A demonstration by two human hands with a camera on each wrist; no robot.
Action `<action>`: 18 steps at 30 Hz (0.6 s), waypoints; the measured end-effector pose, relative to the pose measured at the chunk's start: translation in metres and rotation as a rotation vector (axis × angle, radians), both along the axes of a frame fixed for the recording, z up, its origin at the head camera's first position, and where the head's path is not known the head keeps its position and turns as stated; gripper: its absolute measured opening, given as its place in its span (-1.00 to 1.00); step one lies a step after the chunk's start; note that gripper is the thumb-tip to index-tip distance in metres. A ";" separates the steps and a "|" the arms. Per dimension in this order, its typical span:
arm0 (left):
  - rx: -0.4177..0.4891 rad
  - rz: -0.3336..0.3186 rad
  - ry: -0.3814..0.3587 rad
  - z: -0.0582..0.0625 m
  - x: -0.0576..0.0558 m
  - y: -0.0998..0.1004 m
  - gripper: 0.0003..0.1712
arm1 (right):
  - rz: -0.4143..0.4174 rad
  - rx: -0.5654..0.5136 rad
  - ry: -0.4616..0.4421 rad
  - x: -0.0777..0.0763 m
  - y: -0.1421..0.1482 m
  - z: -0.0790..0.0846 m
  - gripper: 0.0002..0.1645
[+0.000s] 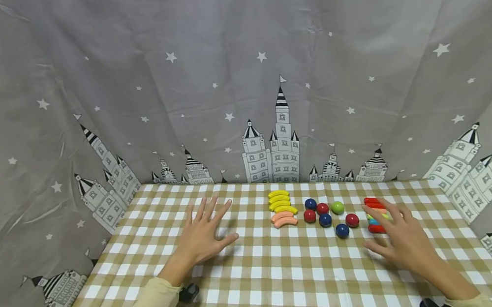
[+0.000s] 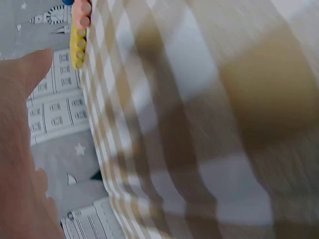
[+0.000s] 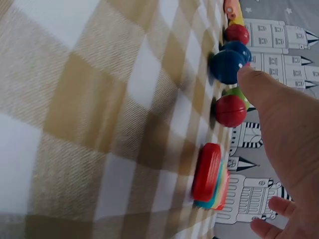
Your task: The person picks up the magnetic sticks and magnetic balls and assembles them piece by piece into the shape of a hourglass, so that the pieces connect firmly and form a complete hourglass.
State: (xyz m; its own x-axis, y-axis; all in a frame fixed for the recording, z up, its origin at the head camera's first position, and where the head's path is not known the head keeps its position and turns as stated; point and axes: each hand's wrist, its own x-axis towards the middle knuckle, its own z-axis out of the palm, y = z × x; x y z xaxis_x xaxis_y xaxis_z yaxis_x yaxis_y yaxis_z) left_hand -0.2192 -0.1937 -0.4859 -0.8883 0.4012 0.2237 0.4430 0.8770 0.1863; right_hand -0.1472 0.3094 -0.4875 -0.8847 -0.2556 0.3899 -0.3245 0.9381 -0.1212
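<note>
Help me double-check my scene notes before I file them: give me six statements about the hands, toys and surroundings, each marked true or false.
1. The left hand holds nothing. True.
2. The right hand grips a red ball. False: it holds nothing and is near the coloured pieces.
3. In the head view, yellow curved pieces lie left of the blue balls. True.
4. Two green balls are visible. False: only one green ball shows.
5. The tablecloth is checked brown and white. True.
6. The backdrop is plain. False: it shows castles and stars.

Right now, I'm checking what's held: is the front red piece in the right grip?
No, out: the red piece lies on the cloth, apart from the right grip.
</note>
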 end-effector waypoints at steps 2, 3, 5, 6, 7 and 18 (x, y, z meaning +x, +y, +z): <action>0.030 -0.030 -0.022 0.003 -0.003 0.007 0.03 | 0.038 -0.021 0.025 -0.002 -0.002 0.003 0.07; 0.058 -0.046 -0.030 0.004 -0.004 0.010 0.04 | 0.052 -0.028 0.036 -0.003 -0.004 0.003 0.06; 0.106 -0.083 -0.040 0.006 -0.006 0.018 0.06 | 0.081 -0.038 0.056 -0.005 -0.006 0.005 0.05; 0.138 -0.101 -0.048 0.007 -0.007 0.022 0.06 | 0.095 -0.039 0.063 -0.006 -0.007 0.005 0.04; 0.169 -0.117 -0.055 0.007 -0.007 0.026 0.07 | 0.104 -0.039 0.068 -0.006 -0.009 0.005 0.03; 0.503 -0.173 -0.236 0.003 -0.008 0.078 0.02 | 0.040 -0.197 -0.140 -0.006 -0.039 0.003 -0.14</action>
